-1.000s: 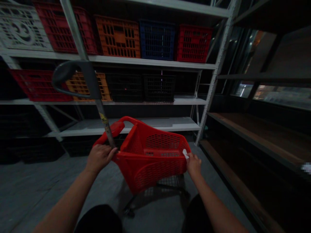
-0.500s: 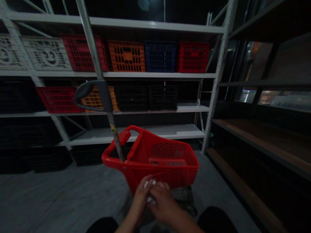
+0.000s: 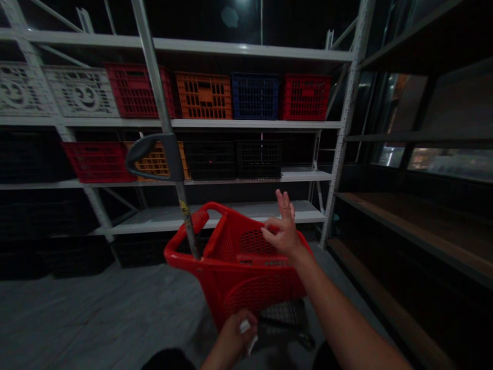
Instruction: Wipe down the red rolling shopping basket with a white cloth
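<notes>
A red plastic shopping cart [image 3: 234, 272] stands on the grey floor in front of me, its grey pull handle [image 3: 152, 154] raised on a metal pole. My right hand [image 3: 283, 231] is lifted over the cart's rim, fingers stretched up and apart, thumb and forefinger near each other, holding nothing I can see. Low at the frame's bottom, my left hand [image 3: 234, 334] is closed around a small white crumpled thing [image 3: 246, 331], in front of the cart's near wall.
Grey metal shelving [image 3: 239, 123] faces me with white, red, orange, blue and black crates [image 3: 203, 95] on two levels. A bare shelf board [image 3: 231, 210] runs behind the cart. Dark wooden shelves [image 3: 416, 216] line the right side.
A second ago each hand gripped a side of the cart. They then met low in front of it; now the right hand has risen open over the cart, the left keeps the white thing.
</notes>
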A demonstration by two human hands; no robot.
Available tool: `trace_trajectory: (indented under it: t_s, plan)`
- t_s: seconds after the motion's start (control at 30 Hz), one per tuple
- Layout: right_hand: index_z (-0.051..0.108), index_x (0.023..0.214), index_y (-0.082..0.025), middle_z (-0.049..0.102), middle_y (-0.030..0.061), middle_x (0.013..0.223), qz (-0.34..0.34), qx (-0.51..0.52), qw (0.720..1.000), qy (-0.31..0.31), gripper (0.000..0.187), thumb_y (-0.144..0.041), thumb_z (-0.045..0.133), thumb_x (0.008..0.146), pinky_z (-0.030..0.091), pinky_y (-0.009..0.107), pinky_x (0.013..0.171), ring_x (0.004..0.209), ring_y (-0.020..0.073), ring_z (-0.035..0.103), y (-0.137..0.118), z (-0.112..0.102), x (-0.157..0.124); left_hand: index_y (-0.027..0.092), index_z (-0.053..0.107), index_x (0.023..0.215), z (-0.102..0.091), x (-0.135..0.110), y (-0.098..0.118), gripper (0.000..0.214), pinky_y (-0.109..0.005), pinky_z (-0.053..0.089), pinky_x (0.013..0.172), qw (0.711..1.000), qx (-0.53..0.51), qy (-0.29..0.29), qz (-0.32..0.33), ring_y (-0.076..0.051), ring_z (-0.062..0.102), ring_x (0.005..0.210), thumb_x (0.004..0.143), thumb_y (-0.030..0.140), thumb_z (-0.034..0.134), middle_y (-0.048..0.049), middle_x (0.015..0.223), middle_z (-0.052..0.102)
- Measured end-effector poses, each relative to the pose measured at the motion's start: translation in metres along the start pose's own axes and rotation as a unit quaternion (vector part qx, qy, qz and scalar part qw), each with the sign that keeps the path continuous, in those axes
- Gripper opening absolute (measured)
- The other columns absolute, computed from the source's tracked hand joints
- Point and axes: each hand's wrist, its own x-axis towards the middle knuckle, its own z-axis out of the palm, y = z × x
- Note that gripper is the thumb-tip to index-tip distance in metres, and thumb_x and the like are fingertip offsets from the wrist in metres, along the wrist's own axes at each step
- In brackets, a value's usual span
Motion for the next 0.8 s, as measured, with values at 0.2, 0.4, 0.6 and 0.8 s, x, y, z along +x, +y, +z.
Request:
trace_trajectory:
  t_s: [0.2,0.4,0.6,0.8]
  plan:
    - [0.058,0.057,-0.018,-0.004,-0.0087,0.145,-0.033,-0.013,0.999,-0.018,0.010,-0.024,0.059,0.065,-0.005,0.053,0.101,0.132,0.0258,-0.004,0.002,0.021,0.020,0.016,0.051,0.069,0.000,-0.003,0.007,0.018,-0.020,0.033,0.043,0.999,0.043,0.017,0.004,-0.009,0.046,0.050,0.061,0.032,0.053,0.0033,0.058,0.051]
    - [0.059,0.057,-0.018,-0.003,-0.0065,0.145,-0.036,-0.020,0.998,-0.037,0.009,-0.023,0.060,0.064,-0.008,0.052,0.100,0.132,0.0251,-0.005,0.003,0.026,0.012,0.017,0.049,0.070,0.001,-0.006,0.012,0.019,-0.018,0.031,0.041,0.999,0.051,0.004,-0.008,-0.008,0.043,0.047,0.062,0.034,0.053,0.0049,0.055,0.048]
    - [0.058,0.056,-0.017,0.000,-0.0045,0.145,-0.036,-0.029,0.998,-0.041,0.008,-0.020,0.061,0.063,-0.007,0.051,0.100,0.132,0.0256,-0.005,0.005,0.023,0.014,0.017,0.052,0.069,-0.001,-0.002,0.010,0.019,-0.020,0.036,0.048,0.998,0.062,0.016,0.011,-0.009,0.047,0.052,0.062,0.035,0.056,0.0044,0.057,0.051]
    - [0.063,0.079,-0.025,0.025,-0.0021,0.141,0.025,0.036,0.986,-0.163,0.012,-0.031,0.055,0.072,0.006,0.049,0.104,0.131,0.0213,0.015,0.001,0.031,-0.037,0.018,0.057,0.076,-0.003,0.002,0.014,0.035,-0.025,0.043,0.062,0.995,-0.005,0.092,0.036,-0.015,0.056,0.066,0.066,0.051,0.052,-0.0006,0.068,0.061]
